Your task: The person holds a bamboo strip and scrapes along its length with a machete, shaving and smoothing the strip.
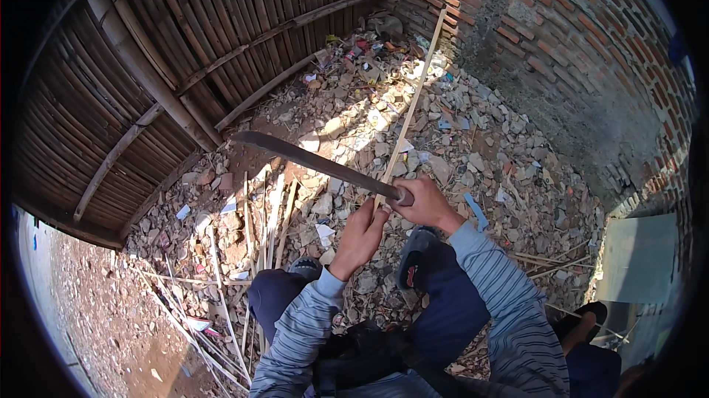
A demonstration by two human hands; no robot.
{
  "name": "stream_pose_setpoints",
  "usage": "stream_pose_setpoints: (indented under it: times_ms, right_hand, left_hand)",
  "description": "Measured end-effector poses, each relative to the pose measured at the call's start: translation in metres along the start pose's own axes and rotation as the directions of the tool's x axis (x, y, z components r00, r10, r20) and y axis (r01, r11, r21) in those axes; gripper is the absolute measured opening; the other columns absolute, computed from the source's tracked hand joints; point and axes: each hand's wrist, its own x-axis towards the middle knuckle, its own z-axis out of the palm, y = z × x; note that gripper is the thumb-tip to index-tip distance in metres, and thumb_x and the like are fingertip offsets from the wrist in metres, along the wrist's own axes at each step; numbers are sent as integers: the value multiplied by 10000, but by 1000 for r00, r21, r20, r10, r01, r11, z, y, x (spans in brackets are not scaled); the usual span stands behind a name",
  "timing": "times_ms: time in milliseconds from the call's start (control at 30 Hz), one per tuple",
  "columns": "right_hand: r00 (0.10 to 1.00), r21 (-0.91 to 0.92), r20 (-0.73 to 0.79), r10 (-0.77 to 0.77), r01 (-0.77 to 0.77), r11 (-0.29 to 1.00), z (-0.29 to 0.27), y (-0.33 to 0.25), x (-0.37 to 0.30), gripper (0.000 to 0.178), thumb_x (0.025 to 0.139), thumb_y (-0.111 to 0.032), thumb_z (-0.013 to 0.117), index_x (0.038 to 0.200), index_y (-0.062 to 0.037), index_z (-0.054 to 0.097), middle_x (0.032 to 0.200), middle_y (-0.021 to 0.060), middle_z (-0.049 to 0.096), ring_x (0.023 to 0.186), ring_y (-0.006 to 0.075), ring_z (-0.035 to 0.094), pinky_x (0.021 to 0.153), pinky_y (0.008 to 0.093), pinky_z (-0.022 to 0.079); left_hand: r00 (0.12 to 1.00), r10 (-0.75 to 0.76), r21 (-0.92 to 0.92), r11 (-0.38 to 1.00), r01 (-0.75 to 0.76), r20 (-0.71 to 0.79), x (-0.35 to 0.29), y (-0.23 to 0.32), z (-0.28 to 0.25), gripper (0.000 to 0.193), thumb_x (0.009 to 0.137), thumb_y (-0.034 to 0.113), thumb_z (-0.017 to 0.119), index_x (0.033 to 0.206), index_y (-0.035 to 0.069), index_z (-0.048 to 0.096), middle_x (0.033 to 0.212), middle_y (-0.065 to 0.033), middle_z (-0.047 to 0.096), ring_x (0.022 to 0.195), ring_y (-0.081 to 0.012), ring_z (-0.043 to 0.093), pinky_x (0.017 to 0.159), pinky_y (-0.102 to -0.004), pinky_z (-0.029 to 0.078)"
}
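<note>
My right hand point(426, 204) is wrapped round the handle of a long, dark machete point(314, 162). Its slightly curved blade reaches out to the left, and the tip points toward the bamboo wall. Just left of and below it, my left hand point(359, 240) grips the near end of a long, pale bamboo strip point(412, 106). The strip slants away from me to the foot of the brick wall. The blade's base crosses over the strip close to both hands; whether the two touch I cannot tell. Part of the strip's near end is hidden by my fingers.
Rubble point(480, 169) and litter cover the ground. Loose bamboo strips point(275, 213) lie to the left. A bamboo-slat wall point(199, 21) stands at the left, a brick wall point(546, 29) at the right. Another person's sandalled foot point(583, 326) shows at the lower right, below a pale panel point(639, 258).
</note>
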Motion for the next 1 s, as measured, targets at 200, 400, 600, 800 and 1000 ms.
stream_pose_setpoints:
  times_ms: [200, 400, 600, 800, 1000]
  right_hand:
    - [998, -259, -68, -11, -7, 966, 10, -7, 0, 246, 714, -219, 792, 929, -114, 736, 706, 164, 689, 693, 394, 701, 635, 496, 554]
    - [995, -252, -95, -36, 11, 968, 18, -11, -1, 154, 746, -217, 768, 835, -109, 703, 680, 161, 662, 676, 411, 678, 603, 489, 526]
    - [995, -234, -68, 74, -89, 968, 24, -8, -1, 147, 760, -248, 733, 782, -104, 711, 703, 190, 681, 675, 426, 681, 646, 521, 546]
    - [991, -193, -88, 103, -118, 974, 29, -9, 3, 133, 759, -226, 706, 761, -93, 700, 684, 194, 671, 678, 432, 675, 658, 527, 542]
    - [984, -211, -104, 145, -164, 964, 20, 5, 4, 140, 752, -228, 722, 822, -108, 737, 697, 189, 678, 706, 436, 682, 677, 525, 551]
  left_hand:
    - [994, -69, -36, 997, 73, 89, -5, -13, 0, 351, 1055, 279, 529, 1049, -69, 572, 707, -276, 578, 676, -441, 604, 648, -520, 436]
    - [978, 193, 146, 973, -181, -74, -6, -18, 4, 220, 1045, 144, 535, 1052, -71, 578, 743, -319, 622, 701, -515, 613, 614, -592, 440]
    - [976, 204, 462, 875, -144, -82, -11, -19, 9, 208, 1025, 112, 546, 1114, -77, 555, 629, -289, 614, 588, -487, 636, 511, -565, 484]
    - [983, 136, 629, 776, -29, -123, -13, -10, 7, 261, 1059, 195, 520, 1166, -42, 531, 625, -234, 658, 554, -427, 669, 497, -533, 524]
    - [986, 126, 666, 745, -19, -113, -14, -5, 5, 191, 1077, 205, 509, 1054, 15, 505, 611, -232, 652, 555, -414, 679, 480, -529, 515]
